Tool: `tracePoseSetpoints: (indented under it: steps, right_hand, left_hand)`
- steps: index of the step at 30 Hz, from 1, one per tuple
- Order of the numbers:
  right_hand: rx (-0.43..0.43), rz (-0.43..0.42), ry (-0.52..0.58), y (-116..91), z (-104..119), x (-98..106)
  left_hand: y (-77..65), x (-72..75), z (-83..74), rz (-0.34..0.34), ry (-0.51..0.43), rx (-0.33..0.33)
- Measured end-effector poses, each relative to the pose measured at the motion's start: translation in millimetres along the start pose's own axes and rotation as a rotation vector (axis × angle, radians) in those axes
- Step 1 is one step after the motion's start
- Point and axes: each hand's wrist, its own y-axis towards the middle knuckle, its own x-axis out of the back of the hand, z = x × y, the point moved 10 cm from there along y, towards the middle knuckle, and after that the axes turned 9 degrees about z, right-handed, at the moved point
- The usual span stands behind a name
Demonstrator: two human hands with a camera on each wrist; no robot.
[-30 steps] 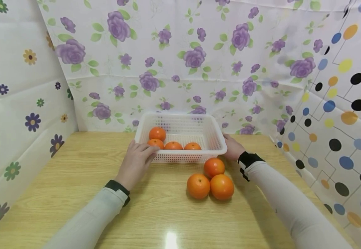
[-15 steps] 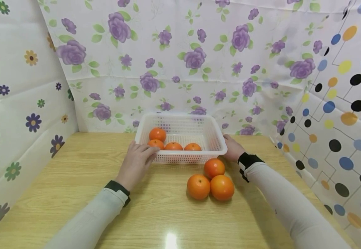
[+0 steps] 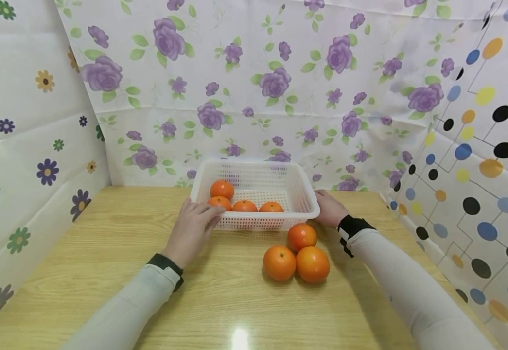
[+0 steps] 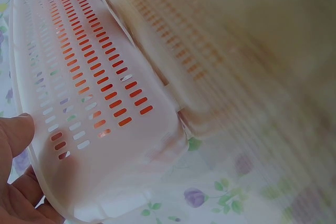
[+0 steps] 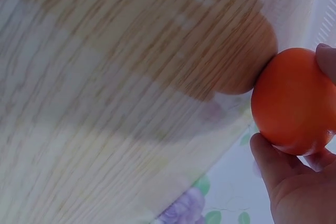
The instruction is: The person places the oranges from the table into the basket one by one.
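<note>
Gripping a round orange fruit (image 5: pixel 294 100), the right hand (image 3: pixel 331 210) lies (perhaps touching) right of the oblong white plastic basket (image 3: pixel 258 215), mid-frame.

Smooth plastic basket (image 3: pixel 297 215) at left hand (image 3: pixel 192 229), glossy fruit (image 5: pixel 294 100) in right hand (image 5: pixel 302 195), shiny wood-grain table (image 3: pixel 232 287) below both

A pale wood-grain table (image 3: pixel 218 306) is lit by a bright reflected glare (image 3: pixel 240 338); it is enclosed by white hangings, printed with purple roses (image 3: pixel 275 81), daisies (image 3: pixel 47 171) and coloured dots (image 3: pixel 486 231).
</note>
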Motion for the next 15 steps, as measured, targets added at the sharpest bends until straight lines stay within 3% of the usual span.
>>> tracePoseSetpoints:
  steps: [15]
  right_hand:
    - [-0.015,0.011,-0.009,-15,-7,11]
  left_hand:
    - [0.3,-0.5,2.3,0.036,0.002,0.03]
